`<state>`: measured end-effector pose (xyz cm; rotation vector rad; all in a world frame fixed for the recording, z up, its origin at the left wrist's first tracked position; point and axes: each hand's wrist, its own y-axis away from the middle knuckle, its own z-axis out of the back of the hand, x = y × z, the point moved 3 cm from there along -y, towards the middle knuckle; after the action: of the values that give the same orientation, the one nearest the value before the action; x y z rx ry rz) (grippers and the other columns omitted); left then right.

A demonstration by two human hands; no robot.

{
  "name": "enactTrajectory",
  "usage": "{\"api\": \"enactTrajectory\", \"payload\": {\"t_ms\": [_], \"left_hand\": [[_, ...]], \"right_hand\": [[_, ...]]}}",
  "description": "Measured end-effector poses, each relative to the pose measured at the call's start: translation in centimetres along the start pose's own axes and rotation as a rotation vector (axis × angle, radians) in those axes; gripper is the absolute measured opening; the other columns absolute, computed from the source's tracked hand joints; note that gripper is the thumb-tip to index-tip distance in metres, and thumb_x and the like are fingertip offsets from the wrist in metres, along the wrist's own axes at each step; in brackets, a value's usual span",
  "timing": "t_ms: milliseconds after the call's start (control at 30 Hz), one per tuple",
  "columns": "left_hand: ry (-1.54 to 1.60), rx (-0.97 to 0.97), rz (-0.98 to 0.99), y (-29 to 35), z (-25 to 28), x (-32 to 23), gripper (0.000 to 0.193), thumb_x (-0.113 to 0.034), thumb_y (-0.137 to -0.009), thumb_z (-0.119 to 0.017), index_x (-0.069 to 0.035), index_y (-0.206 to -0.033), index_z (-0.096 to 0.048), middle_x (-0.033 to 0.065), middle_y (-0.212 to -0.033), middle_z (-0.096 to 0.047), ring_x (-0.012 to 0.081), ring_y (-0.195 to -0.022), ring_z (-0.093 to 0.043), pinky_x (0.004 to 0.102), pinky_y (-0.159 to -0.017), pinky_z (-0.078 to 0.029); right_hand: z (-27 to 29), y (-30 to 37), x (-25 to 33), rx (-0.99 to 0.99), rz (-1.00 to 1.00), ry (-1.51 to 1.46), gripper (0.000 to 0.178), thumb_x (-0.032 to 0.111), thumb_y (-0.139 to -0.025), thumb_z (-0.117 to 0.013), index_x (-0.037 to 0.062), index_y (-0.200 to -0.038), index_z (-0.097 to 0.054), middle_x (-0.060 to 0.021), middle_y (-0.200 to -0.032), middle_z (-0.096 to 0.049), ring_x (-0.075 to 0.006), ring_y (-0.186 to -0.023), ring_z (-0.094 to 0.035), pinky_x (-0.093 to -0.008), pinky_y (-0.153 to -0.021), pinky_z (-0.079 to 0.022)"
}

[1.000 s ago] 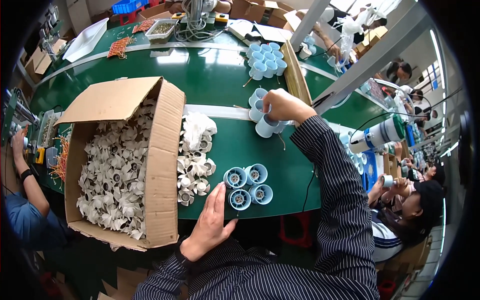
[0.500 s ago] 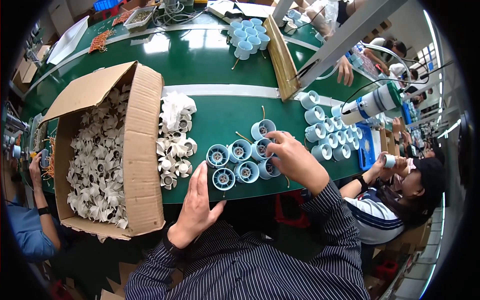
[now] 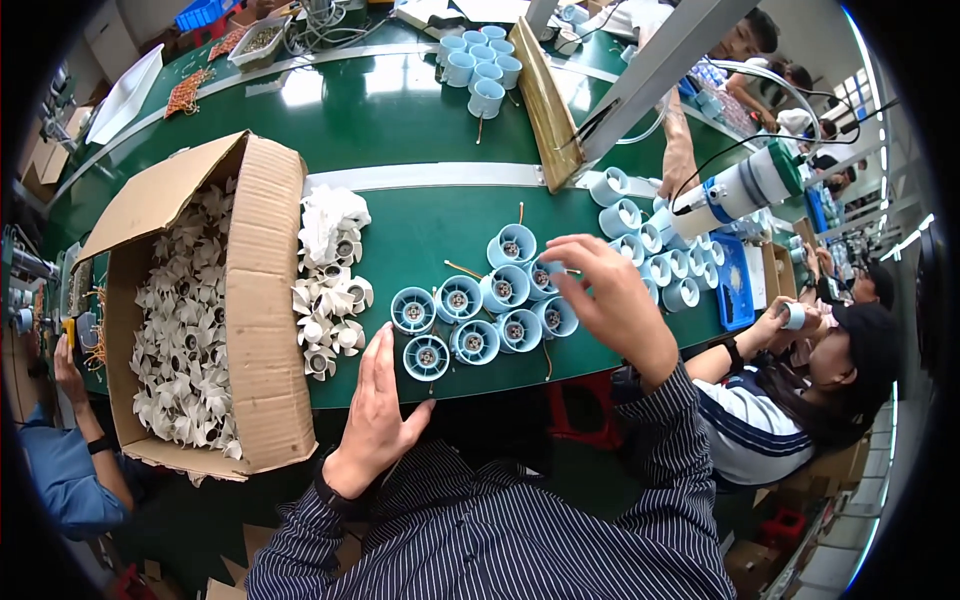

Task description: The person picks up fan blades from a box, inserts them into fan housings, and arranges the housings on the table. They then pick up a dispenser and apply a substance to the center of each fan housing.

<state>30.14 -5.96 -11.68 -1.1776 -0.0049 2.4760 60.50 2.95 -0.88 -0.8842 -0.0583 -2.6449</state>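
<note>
While the right hand [image 3: 610,300] hovers, blue housings [image 3: 480,310] lie just beside its fingertips [image 3: 560,265].

Single head-worn fisheye view, aimed steeply down from above, green workbench [image 3: 400,120] seen close, straight edges bent toward the rim, forearms entering from the lower edge.

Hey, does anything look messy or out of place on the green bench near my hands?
Mostly tidy. The blue cups sit in a neat cluster by your right hand. The white fan pieces lie in a loose heap outside the cardboard box, some tipped over, just beyond your left hand.
</note>
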Motion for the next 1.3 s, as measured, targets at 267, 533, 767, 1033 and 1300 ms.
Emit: {"api": "enactTrajectory", "payload": {"t_ms": [267, 533, 767, 1033, 1300], "left_hand": [[-0.029, 0.000, 0.013, 0.0, -0.1, -0.1, 0.113, -0.006, -0.080, -0.088, 0.010, -0.168, -0.021, 0.0342, -0.167, -0.035, 0.0511, -0.155, -0.040, 0.0514, -0.129, -0.038], [-0.025, 0.000, 0.001, 0.0, -0.2, 0.0, 0.112, -0.006, -0.080, -0.087, 0.010, -0.169, -0.021, 0.0342, -0.167, -0.035, 0.0507, -0.155, -0.040, 0.0510, -0.129, -0.038], [0.014, 0.001, 0.013, -0.1, 0.2, -0.1, 0.111, -0.007, -0.081, -0.087, 0.010, -0.169, -0.020, 0.0337, -0.167, -0.035, 0.0498, -0.156, -0.039, 0.0505, -0.130, -0.037], [0.025, 0.005, 0.000, 0.1, 0.1, 0.0, 0.113, -0.009, -0.083, -0.087, 0.012, -0.169, -0.017, 0.0342, -0.169, -0.033, 0.0496, -0.158, -0.037, 0.0502, -0.131, -0.035], [0.066, -0.065, 0.031, -1.0, 0.0, -0.6, 0.117, -0.012, -0.084, -0.089, 0.011, -0.170, -0.013, 0.0354, -0.172, -0.027, 0.0502, -0.159, -0.035, 0.0508, -0.132, -0.034]], "right_hand": [[-1.4, -2.5, -3.6, 0.073, 0.001, 0.212, 0.031, 0.006, -0.096, -0.070, 0.0075, -0.127, -0.072, -0.0174, -0.125, -0.071, -0.0408, -0.112, -0.070, -0.0480, -0.099, -0.057], [-1.8, -4.0, -3.8, 0.138, -0.049, 0.219, 0.032, 0.001, -0.092, -0.061, 0.0043, -0.119, -0.077, -0.0198, -0.103, -0.076, -0.0397, -0.106, -0.071, -0.0517, -0.096, -0.056], [-2.2, -5.8, -3.0, 0.114, 0.015, 0.227, 0.031, 0.002, -0.091, -0.061, 0.0043, -0.117, -0.078, -0.0193, -0.105, -0.077, -0.0390, -0.105, -0.071, -0.0512, -0.097, -0.056], [-6.5, -11.0, 2.4, 0.349, 0.297, 0.351, 0.039, -0.001, -0.089, -0.060, 0.0054, -0.125, -0.075, -0.0172, -0.109, -0.078, -0.0371, -0.107, -0.072, -0.0522, -0.098, -0.056], [-2.6, -9.4, 4.1, 0.244, 0.148, -0.073, 0.037, 0.006, -0.099, -0.066, 0.0048, -0.135, -0.072, -0.0143, -0.112, -0.080, -0.0316, -0.117, -0.072, -0.0415, -0.098, -0.058]]}}
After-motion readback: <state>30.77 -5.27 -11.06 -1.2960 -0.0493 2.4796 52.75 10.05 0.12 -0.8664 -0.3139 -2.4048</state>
